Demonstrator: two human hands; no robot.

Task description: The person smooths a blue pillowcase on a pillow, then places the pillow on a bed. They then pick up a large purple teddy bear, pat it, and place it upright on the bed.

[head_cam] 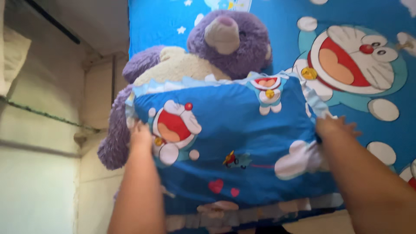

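Left hand (pixel 141 132), right hand (pixel 333 128): each grip closed on soft rectangular blue pillow (pixel 229 143); plush purple bear (pixel 225 47) behind.

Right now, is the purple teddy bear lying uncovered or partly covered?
Partly covered. The blue cartoon-print pillow, gripped by the left hand and right hand, hides the purple teddy bear below its chest.

Both bare forearms reach forward, up from the lower edge of view, roughly parallel and well apart. Left hand (pixel 141 132): back toward camera, fingers curled out of sight, closed in a grip. Right hand (pixel 333 128): palm down, fingers bent and slightly splayed, gripping. Slight motion blur on both.
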